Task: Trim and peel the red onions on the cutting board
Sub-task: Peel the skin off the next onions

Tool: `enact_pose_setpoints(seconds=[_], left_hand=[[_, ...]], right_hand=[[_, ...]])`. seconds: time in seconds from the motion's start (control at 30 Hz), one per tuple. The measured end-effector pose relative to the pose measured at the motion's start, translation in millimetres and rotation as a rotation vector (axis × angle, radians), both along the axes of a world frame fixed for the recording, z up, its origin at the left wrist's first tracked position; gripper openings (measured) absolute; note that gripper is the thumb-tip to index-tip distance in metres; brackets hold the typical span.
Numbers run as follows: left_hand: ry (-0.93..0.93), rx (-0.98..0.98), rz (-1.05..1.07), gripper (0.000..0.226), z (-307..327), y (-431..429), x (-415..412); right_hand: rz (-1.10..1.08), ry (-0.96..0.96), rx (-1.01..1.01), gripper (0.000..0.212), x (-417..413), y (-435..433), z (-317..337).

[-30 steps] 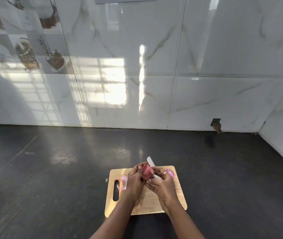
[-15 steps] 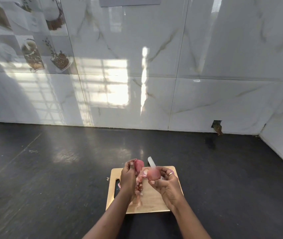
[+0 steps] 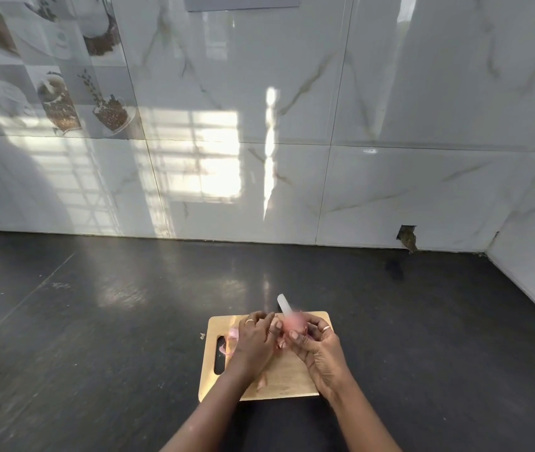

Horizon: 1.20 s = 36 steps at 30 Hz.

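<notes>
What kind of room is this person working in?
Most likely a home kitchen: a dark countertop runs along glossy marble-look wall tiles, some printed with coffee cups, and the right hand holds a red onion over a wooden cutting board.

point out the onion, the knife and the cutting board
onion (image 3: 295, 325): head view, its blurred pink middle.
knife (image 3: 283, 303): head view, the white blade sticking out beyond the onion.
cutting board (image 3: 292, 375): head view, bare wood near its front edge.
</notes>
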<state>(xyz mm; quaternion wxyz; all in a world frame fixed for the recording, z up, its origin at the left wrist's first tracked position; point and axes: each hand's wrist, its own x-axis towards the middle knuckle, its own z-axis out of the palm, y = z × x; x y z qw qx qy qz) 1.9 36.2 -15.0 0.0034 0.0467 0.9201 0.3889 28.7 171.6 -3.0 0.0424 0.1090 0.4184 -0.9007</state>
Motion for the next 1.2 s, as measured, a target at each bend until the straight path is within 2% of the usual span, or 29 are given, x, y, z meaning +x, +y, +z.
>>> enact_pose_setpoints(seconds=[0.03,0.1,0.27,0.4,0.57,0.67,0.77,0.83,1.03,1.2], left_hand=[[0.037,-0.072,-0.021,0.038,-0.8,-1.1,0.0],[0.105,-0.091,-0.010,0.035,-2.1,-3.6,0.2],[0.247,0.182,0.042,0.023,7.0,-4.9,5.2],[0.096,0.388,-0.082,0.024,17.1,-1.6,10.6],[-0.017,0.510,-0.093,0.031,12.1,-2.2,10.0],[-0.010,0.509,-0.100,0.029,12.8,-0.5,11.2],[0.017,0.458,-0.091,0.031,14.1,1.5,11.0],[0.034,0.424,-0.078,0.032,13.9,1.4,9.7],[0.095,0.336,-0.004,0.033,14.3,1.3,5.0],[0.067,0.487,0.051,0.026,16.9,2.7,8.7]], right_hand=[[-0.004,0.005,0.013,0.045,0.4,0.3,-0.1],[-0.010,0.010,0.042,0.040,1.5,1.2,-0.8],[0.004,0.020,0.085,0.042,3.5,2.6,-1.1],[0.043,0.039,0.093,0.046,4.3,1.5,-1.0],[0.063,0.065,0.089,0.044,3.6,3.0,-5.8],[0.070,0.077,0.109,0.049,3.0,3.1,-9.6],[0.069,0.090,0.101,0.079,1.7,2.2,-11.5],[0.067,0.093,0.088,0.088,1.3,2.5,-11.6],[0.064,0.076,0.055,0.093,-1.9,1.6,-12.8],[0.060,0.079,0.044,0.093,-3.0,-0.5,-10.7]])
